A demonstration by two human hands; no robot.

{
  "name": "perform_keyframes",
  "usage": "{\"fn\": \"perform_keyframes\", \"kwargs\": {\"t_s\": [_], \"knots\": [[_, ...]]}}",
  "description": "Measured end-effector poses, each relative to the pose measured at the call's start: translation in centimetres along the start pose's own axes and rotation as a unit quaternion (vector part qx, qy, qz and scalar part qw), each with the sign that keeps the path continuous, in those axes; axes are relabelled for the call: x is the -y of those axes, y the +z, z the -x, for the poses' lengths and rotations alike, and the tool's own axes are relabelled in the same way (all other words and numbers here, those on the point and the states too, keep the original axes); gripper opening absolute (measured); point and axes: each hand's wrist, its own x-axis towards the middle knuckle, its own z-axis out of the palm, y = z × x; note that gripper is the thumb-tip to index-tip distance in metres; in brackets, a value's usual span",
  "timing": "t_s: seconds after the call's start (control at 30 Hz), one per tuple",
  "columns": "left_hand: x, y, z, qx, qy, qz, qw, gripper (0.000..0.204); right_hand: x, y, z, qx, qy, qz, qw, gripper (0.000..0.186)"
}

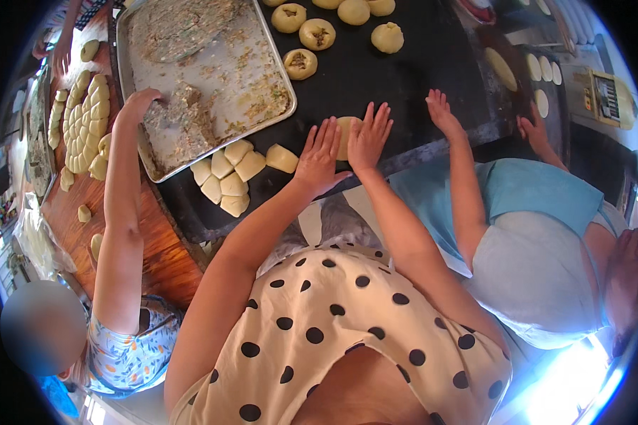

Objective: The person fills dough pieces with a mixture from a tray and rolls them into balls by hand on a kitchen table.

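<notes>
On the black work surface [404,78], my left hand [320,157] lies with its fingers stretched out and held close together. Beside it my right hand [368,138] is flat too, its fingers straight. Between them a flattened piece of dough [346,134] shows, partly hidden under my hands; both hands touch its edges. Left of my left hand sits a single dough piece [282,159], next to a cluster of cut dough pieces [228,173]. Round filled buns [317,34] and a closed one [387,38] lie farther off.
A metal tray [288,106] with a minced filling [191,117] stands at the left; a co-worker's hand [145,103] reaches into it. Cut dough [86,127] covers part of a wooden table [149,241]. Another co-worker's hand [443,113] hovers at my right, near flat dough rounds [501,69].
</notes>
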Motion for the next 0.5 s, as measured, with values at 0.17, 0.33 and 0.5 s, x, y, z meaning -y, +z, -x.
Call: {"fn": "perform_keyframes", "kwargs": {"t_s": [0.17, 0.33, 0.5], "knots": [[-0.2, -1.6, 0.9, 0.017, -0.009, 0.006, 1.0, 0.089, 0.4, -2.6, 1.6, 0.006, 0.091, -0.18, 0.98, 0.053], [-0.8, -3.1, 5.0, 0.005, -0.07, 0.237, 0.969, 0.053, 0.1, -2.7, -0.2, 0.113, 0.332, -0.38, 0.856, 0.053], [1.2, -4.5, 7.0, -0.082, -0.176, 0.404, 0.894, 0.035, -0.7, -3.1, -0.9, 0.155, 0.017, -0.083, 0.984, 0.039]]}}
